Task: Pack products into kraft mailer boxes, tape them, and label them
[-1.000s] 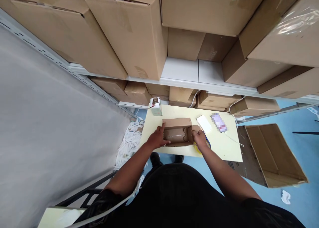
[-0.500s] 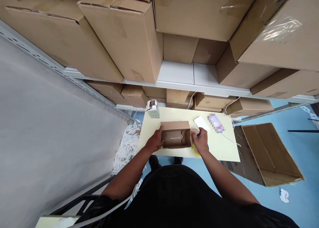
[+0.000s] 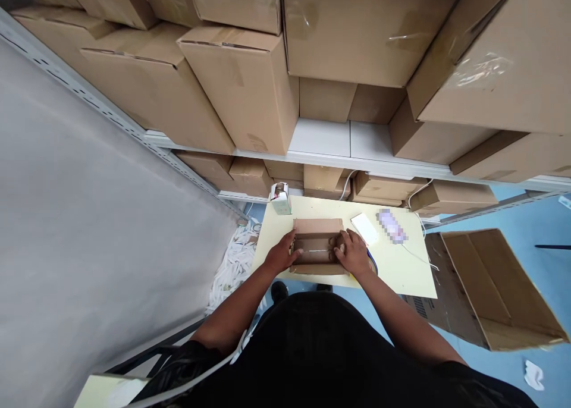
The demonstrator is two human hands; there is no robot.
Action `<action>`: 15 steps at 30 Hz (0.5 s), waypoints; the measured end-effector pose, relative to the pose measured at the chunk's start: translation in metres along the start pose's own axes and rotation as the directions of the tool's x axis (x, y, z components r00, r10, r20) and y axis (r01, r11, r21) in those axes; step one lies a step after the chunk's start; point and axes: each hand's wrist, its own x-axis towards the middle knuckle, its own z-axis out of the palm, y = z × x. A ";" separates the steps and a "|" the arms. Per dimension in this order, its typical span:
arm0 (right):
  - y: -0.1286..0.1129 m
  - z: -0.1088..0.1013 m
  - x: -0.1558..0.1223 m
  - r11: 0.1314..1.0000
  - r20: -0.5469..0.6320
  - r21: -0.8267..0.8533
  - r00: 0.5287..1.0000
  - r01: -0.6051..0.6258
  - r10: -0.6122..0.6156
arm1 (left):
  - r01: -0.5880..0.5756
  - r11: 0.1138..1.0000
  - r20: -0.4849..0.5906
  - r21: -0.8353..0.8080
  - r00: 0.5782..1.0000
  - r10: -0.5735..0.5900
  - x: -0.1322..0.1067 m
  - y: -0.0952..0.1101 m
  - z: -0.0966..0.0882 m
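A small brown cardboard box lies on the pale yellow table with its flaps partly folded. My left hand grips the box's left end, fingers curled over the edge. My right hand presses on the box's right end, fingers bent over the flap. A yellow and blue object peeks out from under my right wrist.
A white card and a blurred purple item with a white cable lie on the table's right. A small white-green carton stands at the back left. An open cardboard box sits on the blue floor at right. Shelves of stacked boxes rise behind.
The box's flaps have been folded inward and it looks flatter. Both hands shifted closer together over its ends. The camera view moved slightly.
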 end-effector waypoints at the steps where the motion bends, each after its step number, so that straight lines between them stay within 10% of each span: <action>1: 0.002 0.004 -0.002 0.999 0.007 0.035 1.000 -0.007 0.006 | -0.013 1.000 -0.005 -0.001 1.000 0.013 -0.001 -0.001 0.001; 8: 0.008 0.017 -0.001 0.934 0.115 0.343 0.991 -0.098 0.062 | -0.012 0.994 0.057 -0.110 0.998 0.018 0.002 0.004 -0.004; 15: 0.000 0.000 0.003 0.866 0.246 0.288 0.905 -0.410 0.346 | 0.303 0.844 -0.022 -0.442 0.937 -0.348 -0.022 0.017 0.003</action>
